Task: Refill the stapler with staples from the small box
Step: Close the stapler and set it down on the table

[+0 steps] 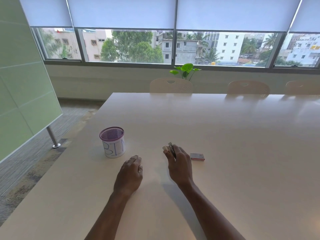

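While my right hand (180,163) wraps its grip around the stapler (170,149) just above the desk (225,129), my left hand (131,172) rests flat, fingers loosely spread and holding nothing. Just right of the stapler lies the small staple box (197,156), closed as far as I can tell. I judge the top should be swung open first, left hand steadying the base.
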The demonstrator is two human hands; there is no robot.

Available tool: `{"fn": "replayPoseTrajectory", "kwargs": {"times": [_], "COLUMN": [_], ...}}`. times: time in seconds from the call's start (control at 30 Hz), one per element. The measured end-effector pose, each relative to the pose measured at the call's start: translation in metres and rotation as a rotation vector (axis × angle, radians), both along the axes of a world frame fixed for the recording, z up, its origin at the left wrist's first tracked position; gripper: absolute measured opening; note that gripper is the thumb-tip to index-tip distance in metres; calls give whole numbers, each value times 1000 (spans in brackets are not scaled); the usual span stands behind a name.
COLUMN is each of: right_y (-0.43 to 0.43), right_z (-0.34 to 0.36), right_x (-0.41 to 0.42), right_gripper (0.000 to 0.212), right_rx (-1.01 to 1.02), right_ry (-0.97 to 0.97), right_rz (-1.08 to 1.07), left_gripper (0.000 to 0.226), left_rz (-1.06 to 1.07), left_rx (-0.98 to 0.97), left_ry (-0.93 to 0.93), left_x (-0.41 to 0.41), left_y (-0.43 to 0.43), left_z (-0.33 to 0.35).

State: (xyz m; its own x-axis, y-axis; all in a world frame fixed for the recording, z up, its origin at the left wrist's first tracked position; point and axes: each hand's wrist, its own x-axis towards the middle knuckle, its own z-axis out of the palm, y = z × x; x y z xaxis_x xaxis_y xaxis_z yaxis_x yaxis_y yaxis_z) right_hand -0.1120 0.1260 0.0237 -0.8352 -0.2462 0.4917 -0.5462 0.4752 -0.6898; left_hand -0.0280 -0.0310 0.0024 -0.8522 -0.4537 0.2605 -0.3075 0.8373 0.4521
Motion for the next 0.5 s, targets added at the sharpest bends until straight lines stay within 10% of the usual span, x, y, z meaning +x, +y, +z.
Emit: {"fn": "replayPoseTrajectory", "kwargs": {"times": [0.5], "right_y": [0], "right_z": [4], "right_x": [4], "right_gripper": [28], "right_rx": [-46], "right_ry": [-1], "right_rz": [-25], "left_gripper": [38], "left_rz": [-6], "left_rx": [0], "left_ry": [17], "left_x": [0], "left_y": [0], "left_z": [0]}}
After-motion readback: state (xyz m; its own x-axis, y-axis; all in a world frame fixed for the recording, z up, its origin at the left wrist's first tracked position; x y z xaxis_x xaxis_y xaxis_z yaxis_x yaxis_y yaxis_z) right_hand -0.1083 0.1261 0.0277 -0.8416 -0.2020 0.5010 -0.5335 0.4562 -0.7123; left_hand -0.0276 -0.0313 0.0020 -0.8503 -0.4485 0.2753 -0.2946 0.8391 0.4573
